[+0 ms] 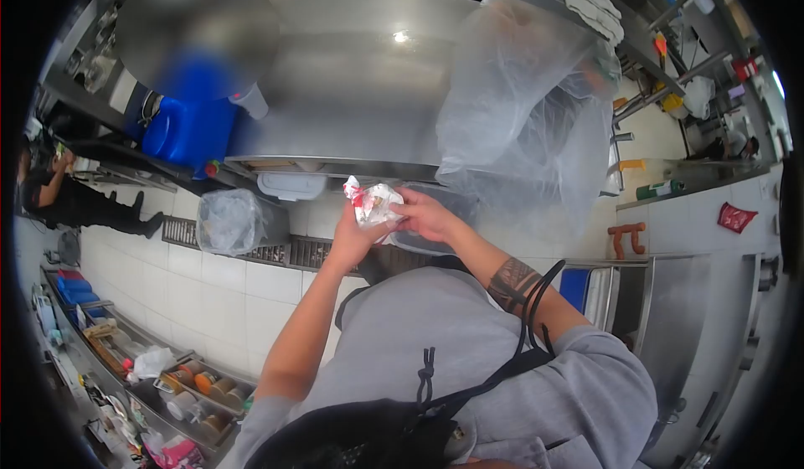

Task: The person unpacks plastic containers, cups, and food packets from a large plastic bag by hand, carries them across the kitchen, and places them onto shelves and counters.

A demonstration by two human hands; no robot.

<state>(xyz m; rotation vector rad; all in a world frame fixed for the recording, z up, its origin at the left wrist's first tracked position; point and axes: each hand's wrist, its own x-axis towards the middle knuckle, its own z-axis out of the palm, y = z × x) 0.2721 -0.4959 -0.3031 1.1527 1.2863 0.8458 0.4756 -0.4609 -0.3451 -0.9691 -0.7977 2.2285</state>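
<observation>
Two wearer's hands, one held packet

crumpled white-and-red wrapper, held up between both hands.

The pale tiled floor is being crossed by a drain grate. Light is being reflected by the steel counter.

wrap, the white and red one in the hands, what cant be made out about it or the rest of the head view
In the head view:
The wrap: anything inside is hidden by its crumpled folds and the fingers; its markings are too small.
A grey shape, upper left: too blurred to identify.
A clear bag: hazy folds hide whatever lies behind.
The wearer's feet: hidden by the torso.
</observation>
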